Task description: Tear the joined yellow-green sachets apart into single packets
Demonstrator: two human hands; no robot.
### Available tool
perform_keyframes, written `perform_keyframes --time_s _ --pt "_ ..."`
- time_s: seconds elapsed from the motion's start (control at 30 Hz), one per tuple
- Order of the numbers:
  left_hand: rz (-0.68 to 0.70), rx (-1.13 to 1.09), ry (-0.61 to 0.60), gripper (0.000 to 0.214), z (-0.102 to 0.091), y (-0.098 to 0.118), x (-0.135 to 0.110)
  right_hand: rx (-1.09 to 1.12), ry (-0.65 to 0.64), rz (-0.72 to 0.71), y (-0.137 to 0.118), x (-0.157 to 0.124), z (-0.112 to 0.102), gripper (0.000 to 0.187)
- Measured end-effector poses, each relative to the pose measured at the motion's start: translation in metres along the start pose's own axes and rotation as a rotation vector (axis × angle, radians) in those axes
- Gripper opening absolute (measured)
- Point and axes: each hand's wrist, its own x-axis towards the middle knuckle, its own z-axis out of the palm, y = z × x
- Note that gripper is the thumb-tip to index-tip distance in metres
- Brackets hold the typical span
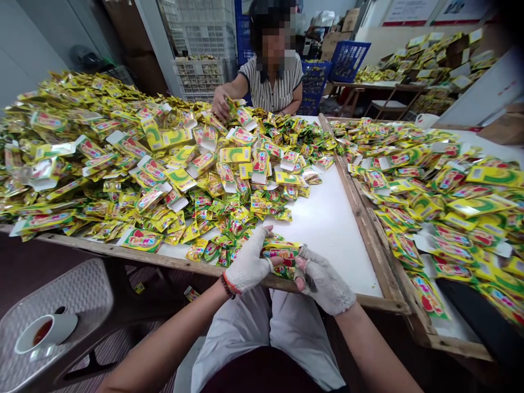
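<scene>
Both of my hands wear white knit gloves with open fingertips. My left hand [248, 265] and my right hand [323, 281] close together around a small stack of yellow-green candy sachets [281, 254] at the near edge of the white table [327, 224]. A large heap of the same sachets and flat yellow cartons [143, 169] covers the table's left and far side. One carton marked with red letters [141, 239] lies near the front edge.
A person in a striped shirt [274, 82] sits across the table, one hand in the heap. A second table [434, 185] at right holds more cartons. A cup of tea [45, 332] stands on a grey stool at lower left. Crates stand behind.
</scene>
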Motion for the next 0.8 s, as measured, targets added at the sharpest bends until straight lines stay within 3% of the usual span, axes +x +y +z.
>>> perform_keyframes --time_s 0.13,0.37,0.43,0.53,0.63,0.8 --pt "-0.172 -0.227 -0.12 0.05 0.002 -0.009 -0.001 -0.006 0.089 0.056 -0.003 -0.003 -0.005 0.034" --pt "-0.138 -0.234 -0.205 0.071 0.005 -0.012 -0.007 -0.08 -0.076 0.136 0.003 -0.001 -0.002 0.032" --pt "-0.168 -0.239 -0.176 0.061 0.006 -0.011 -0.007 -0.035 -0.046 0.128 0.005 0.003 0.001 0.032" --pt "-0.227 -0.269 -0.065 0.039 0.01 -0.012 -0.005 0.06 0.124 0.079 0.008 0.009 0.001 0.035" --pt "-0.299 -0.395 0.002 0.036 0.013 -0.014 -0.003 0.076 0.256 0.024 0.008 0.011 -0.003 0.043" --pt "-0.284 -0.433 0.0 0.042 0.009 -0.014 -0.004 -0.102 0.241 0.064 0.004 0.008 -0.006 0.053"
